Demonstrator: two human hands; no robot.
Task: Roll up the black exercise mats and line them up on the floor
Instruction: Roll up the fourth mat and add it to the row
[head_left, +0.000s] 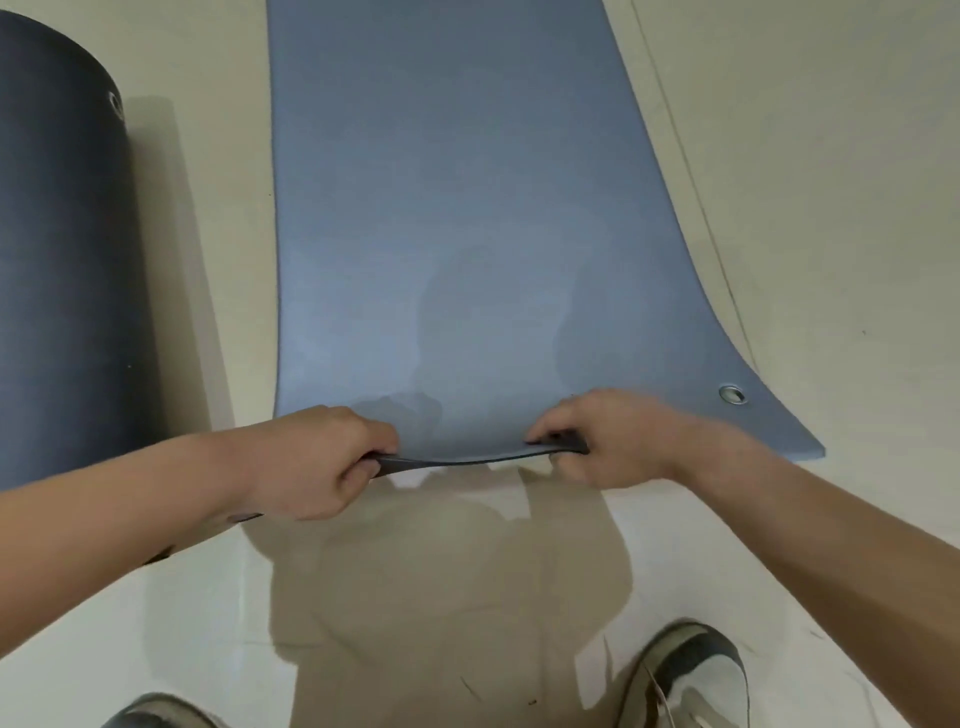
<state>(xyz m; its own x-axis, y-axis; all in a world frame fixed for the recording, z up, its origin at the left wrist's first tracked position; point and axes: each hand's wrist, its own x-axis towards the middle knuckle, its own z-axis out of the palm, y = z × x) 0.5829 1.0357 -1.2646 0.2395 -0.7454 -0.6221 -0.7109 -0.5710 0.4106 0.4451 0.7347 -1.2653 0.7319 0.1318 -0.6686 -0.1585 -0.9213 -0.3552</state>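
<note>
A dark exercise mat (467, 208) lies flat on the pale floor and stretches away from me. Its near edge is lifted slightly off the floor. My left hand (317, 462) grips that near edge at the left, fingers curled round it. My right hand (597, 441) grips the same edge further right. A metal eyelet (732, 394) sits in the mat's near right corner, which still rests on the floor. A second dark mat (57, 260), rolled up, lies on the floor at the left.
My shoes show at the bottom, one at the left (156, 714) and one at the right (696, 670), standing on the cream floor (831, 208). A thin seam line runs across the floor at the right of the flat mat.
</note>
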